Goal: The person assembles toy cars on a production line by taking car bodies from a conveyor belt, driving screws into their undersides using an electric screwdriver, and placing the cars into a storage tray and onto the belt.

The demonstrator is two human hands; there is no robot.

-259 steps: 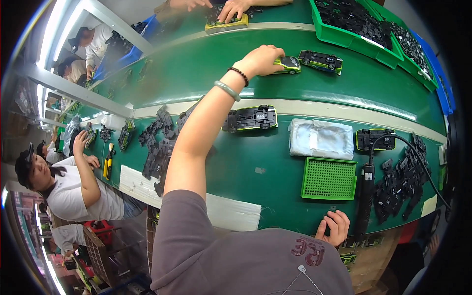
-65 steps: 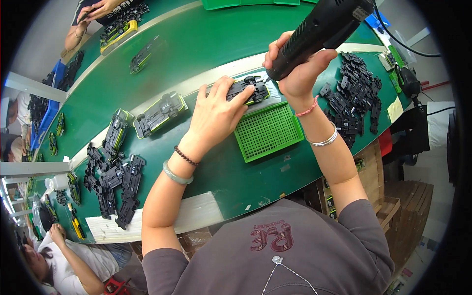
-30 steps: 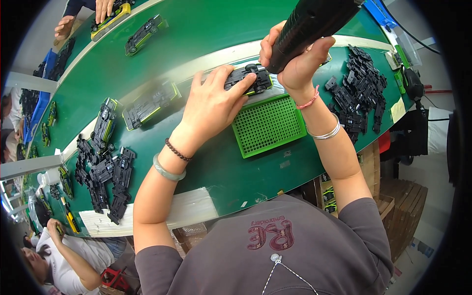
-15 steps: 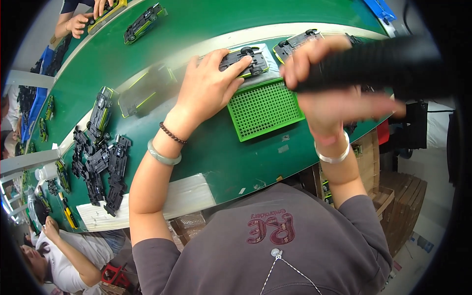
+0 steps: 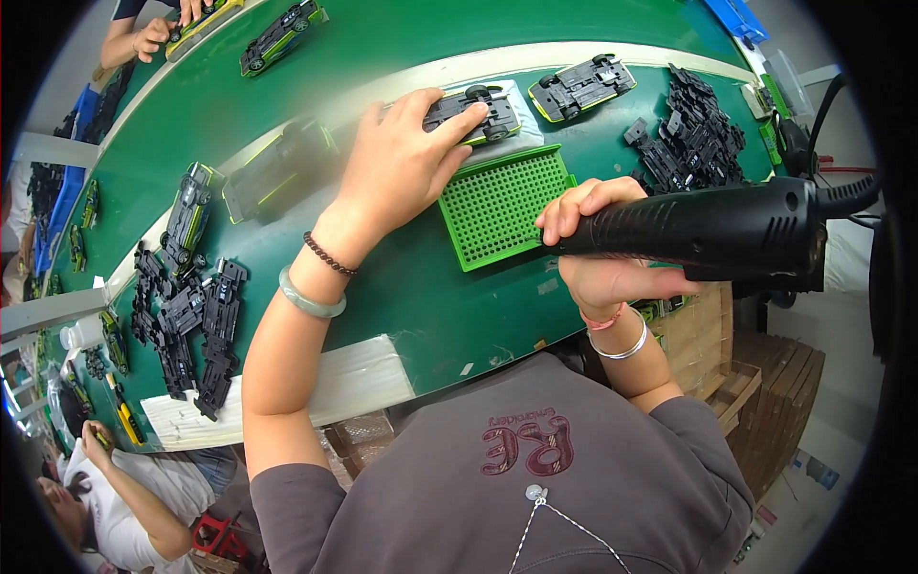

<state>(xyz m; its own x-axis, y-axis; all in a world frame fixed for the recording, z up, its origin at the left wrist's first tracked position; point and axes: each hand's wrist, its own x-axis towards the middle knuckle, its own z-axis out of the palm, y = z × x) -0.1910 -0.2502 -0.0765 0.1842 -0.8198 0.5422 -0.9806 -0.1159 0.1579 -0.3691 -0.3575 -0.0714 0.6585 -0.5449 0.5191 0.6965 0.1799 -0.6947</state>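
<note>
Right hand [image 5: 602,277] has pulled back from the work: the corded black power tool [image 5: 708,225] was over the car's right end a second ago, now it's down and to the right, nose by the near right corner of the green perforated tray [image 5: 497,206]. Right hand gripping it, fingers curled over the front, thumb sticking out underneath. Left hand [image 5: 397,167] hasn't let go: thumb pressed on the underside of the upturned toy car [image 5: 499,117], fingers along its far side. Car sits on the pale wrapped pad [image 5: 525,122], just right of the left hand. Reads as tool off the car, car kept steady. Retreat also uncovers a second upturned car [image 5: 583,88], beyond the right hand; black parts pile [image 5: 696,134] lies farther right of it.

Hard to see: held car's left end is under the left hand. Tool tip not clear at the fingers; can't tell if it touches the tray. Tray holes too small to say what's in them. Car left of the left hand [image 5: 277,172] is lost in haze. Whether anything got fastened: can't tell.
</note>
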